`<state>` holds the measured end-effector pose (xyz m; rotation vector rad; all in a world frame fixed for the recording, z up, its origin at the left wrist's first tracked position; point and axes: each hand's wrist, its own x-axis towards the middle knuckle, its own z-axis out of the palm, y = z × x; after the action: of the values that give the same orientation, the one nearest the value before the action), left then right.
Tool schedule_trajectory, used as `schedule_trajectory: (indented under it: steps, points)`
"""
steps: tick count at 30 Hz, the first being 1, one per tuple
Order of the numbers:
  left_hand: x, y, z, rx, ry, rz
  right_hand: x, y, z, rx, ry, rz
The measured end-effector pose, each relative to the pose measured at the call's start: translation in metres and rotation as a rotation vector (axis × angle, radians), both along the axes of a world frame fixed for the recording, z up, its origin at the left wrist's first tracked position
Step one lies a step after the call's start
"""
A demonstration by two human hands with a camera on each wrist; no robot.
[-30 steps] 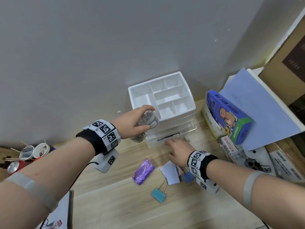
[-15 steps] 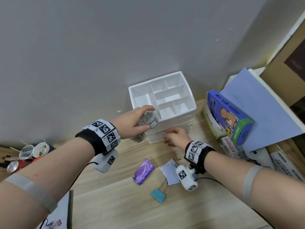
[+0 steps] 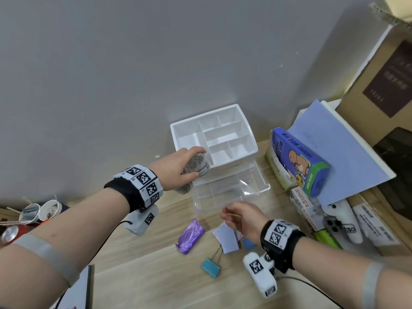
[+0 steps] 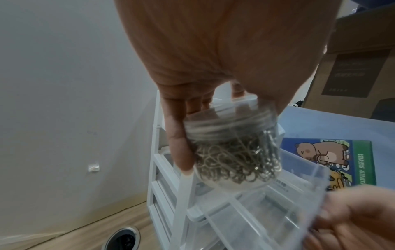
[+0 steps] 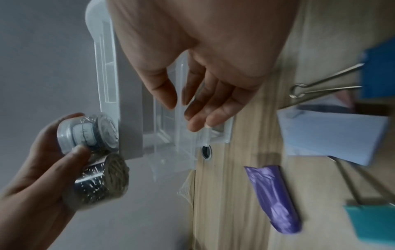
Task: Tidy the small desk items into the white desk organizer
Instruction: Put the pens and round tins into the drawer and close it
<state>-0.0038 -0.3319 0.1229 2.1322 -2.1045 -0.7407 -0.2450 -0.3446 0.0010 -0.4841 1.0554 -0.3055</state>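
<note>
Only unreadable label on paperclip jar (image 5: 85, 133)

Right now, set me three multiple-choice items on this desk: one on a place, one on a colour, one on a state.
1. Where is the purple packet?
A. on the desk, in front of the organizer
B. in the top tray
C. in the left hand

2. What colour is the clip nearest the camera?
A. red
B. yellow
C. teal

3. The clear drawer is:
A. shut
B. drawn out
C. lying loose on the desk

Answers:
1. A, the packet lies flat on the wood, nearer the camera than the organizer.
2. C, its body is teal with wire handles.
3. B, the drawer juts forward from the organizer, with the right hand at its front wall.
</note>
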Motion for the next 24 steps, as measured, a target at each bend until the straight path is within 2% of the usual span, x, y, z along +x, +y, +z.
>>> schedule_trajectory:
  steps: [5,7,10,14,17,19,22,24]
  points:
    - [-0.047,-0.006,0.004,-0.097,-0.102,-0.254,-0.008,0.007,0.002,-0.006,0.011,-0.012]
    - [-0.07,-0.012,-0.009,-0.071,-0.154,-0.36,-0.009,0.006,0.003,-0.011,0.002,-0.01]
    - [-0.086,-0.024,-0.041,0.011,-0.241,-0.432,-0.009,0.004,0.004,-0.018,-0.013,0.003]
    - [-0.09,-0.03,-0.068,0.088,-0.298,-0.397,-0.009,0.003,0.005,-0.021,-0.022,0.041]
    - [-0.092,-0.029,-0.071,0.088,-0.298,-0.393,-0.009,0.002,0.003,-0.036,-0.001,0.053]
    - [-0.094,-0.026,-0.059,0.049,-0.302,-0.395,-0.008,0.0,0.002,-0.03,0.008,0.056]
    - [-0.087,-0.026,-0.023,-0.145,-0.358,-0.366,-0.002,-0.002,0.0,-0.032,0.053,0.042]
    - [-0.068,-0.03,0.0,-0.283,-0.417,-0.162,0.005,-0.004,0.0,-0.029,0.086,0.026]
